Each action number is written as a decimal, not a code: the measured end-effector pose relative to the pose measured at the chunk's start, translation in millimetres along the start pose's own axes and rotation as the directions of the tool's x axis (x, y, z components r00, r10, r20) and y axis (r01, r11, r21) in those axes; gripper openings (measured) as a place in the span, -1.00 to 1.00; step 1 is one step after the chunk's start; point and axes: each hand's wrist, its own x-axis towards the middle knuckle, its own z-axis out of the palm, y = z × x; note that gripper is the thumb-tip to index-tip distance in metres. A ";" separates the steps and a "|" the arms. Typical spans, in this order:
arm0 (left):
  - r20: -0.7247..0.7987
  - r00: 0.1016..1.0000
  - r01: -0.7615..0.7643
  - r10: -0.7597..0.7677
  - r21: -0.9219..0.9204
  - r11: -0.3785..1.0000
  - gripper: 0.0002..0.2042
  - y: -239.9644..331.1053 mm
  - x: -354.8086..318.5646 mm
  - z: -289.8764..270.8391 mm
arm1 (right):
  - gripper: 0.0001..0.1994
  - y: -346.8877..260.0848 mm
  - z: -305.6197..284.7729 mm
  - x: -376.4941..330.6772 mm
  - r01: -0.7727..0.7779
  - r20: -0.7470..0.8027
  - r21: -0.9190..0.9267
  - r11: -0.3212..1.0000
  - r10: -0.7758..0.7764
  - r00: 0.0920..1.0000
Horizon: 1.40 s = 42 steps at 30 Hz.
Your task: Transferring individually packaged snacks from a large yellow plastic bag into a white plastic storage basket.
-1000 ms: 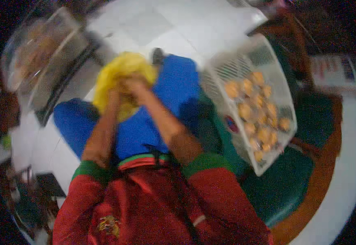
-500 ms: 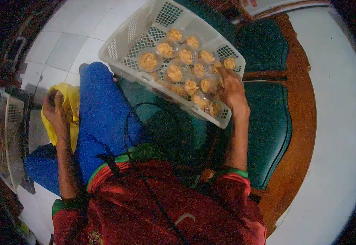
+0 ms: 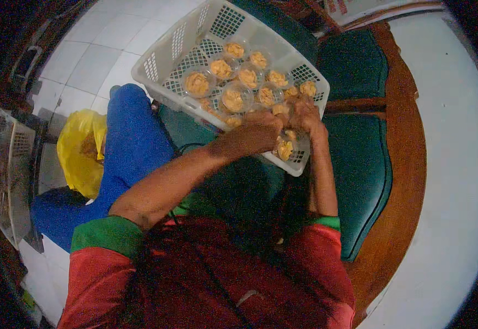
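Note:
A pale plastic basket point(image 3: 165, 90) stands tilted in front of me, holding several clear plastic cups point(image 3: 232, 100) of orange-brown snack pieces. My left hand point(image 3: 262, 131) reaches across to the basket's near right corner. Its fingers are pressed together, and what they hold is hidden. Close beside it, my right hand point(image 3: 306, 115) is curled round a clear cup, mostly covered by the fingers. Pale snack pieces show between the two hands. Just below them, another filled cup point(image 3: 285, 149) rests in the corner.
A yellow plastic bag point(image 3: 80, 153) with brownish contents sits left of my blue-clad leg point(image 3: 135, 131). The basket rests on a dark green seat, beside a wooden-framed green backrest point(image 3: 360, 175). Another plastic crate point(image 3: 17, 175) stands at the far left, over white floor tiles point(image 3: 93, 66).
My left hand has left the yellow bag and moved right, into the basket beside my right hand. The right hand has stayed at the corner, its fingers more curled.

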 end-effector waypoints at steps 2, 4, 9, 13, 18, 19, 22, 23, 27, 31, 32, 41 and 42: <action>0.308 0.935 0.167 -0.177 0.061 0.984 -0.75 -0.8 10.7 14.7 | -0.20 8.1 -2.1 1.9 0.013 0.026 0.069 0.998 -0.014 1.000; 0.337 0.925 0.162 -0.175 0.068 0.985 -0.73 -8.9 5.0 20.3 | -0.19 -6.8 -13.3 -4.8 -0.052 0.001 0.171 0.984 0.052 0.999; 0.188 0.959 0.198 -0.211 0.087 0.976 -0.64 -21.5 0.0 20.3 | -0.17 -17.0 -30.1 -2.9 0.100 -0.043 0.071 0.992 -0.097 0.994; -0.067 0.945 0.289 -0.319 -0.283 0.915 -0.53 2.6 8.3 -17.9 | -0.06 45.5 38.6 -2.8 0.166 -0.337 0.113 0.980 -0.119 0.934; -0.066 0.869 0.399 -0.490 -0.490 0.775 -0.53 -7.5 -21.0 -99.3 | -0.02 6.2 7.6 -2.0 0.077 -0.231 0.145 0.987 -0.042 0.972; -0.118 0.847 0.394 -0.518 -0.514 0.762 -0.56 -3.6 -31.3 -117.0 | -0.10 3.6 2.2 -4.0 0.065 -0.201 0.140 0.988 -0.036 0.979; -0.185 0.767 0.414 -0.614 -0.589 0.694 -0.58 -2.4 -68.1 -168.6 | -0.15 -12.8 -8.0 -11.1 0.015 -0.174 0.175 0.985 0.016 0.985; -0.187 0.711 0.433 -0.678 -0.642 0.632 -0.57 -4.7 -82.0 -180.9 | -0.12 -19.6 -8.1 -10.8 -0.036 -0.167 0.216 0.976 0.073 0.983; -0.381 0.602 0.485 -0.702 -0.524 0.700 -0.60 -16.9 -151.4 -231.5 | -0.06 -31.1 -14.2 -11.6 -0.101 -0.090 0.074 0.992 0.108 0.990; -0.426 0.382 0.483 -0.820 -0.665 0.570 -0.63 -45.6 -212.2 -250.7 | -0.05 44.7 39.2 7.4 0.023 -0.331 -0.096 0.995 -0.054 0.942; -0.431 0.264 0.558 -0.863 -0.662 0.501 -0.67 -55.5 -236.4 -255.1 | -0.03 44.3 40.8 15.4 -0.052 -0.231 -0.080 0.995 0.032 0.972; -0.221 0.099 0.671 -0.970 -0.705 0.230 -0.65 -144.6 -342.4 -208.2 | -0.49 10.2 -27.2 23.3 -0.101 -0.548 0.275 0.956 0.242 0.801; -0.247 0.162 0.570 -0.955 -0.767 0.295 -0.66 -147.6 -325.1 -203.4 | -0.47 51.9 -46.3 30.5 0.091 -0.457 0.595 0.798 0.243 0.856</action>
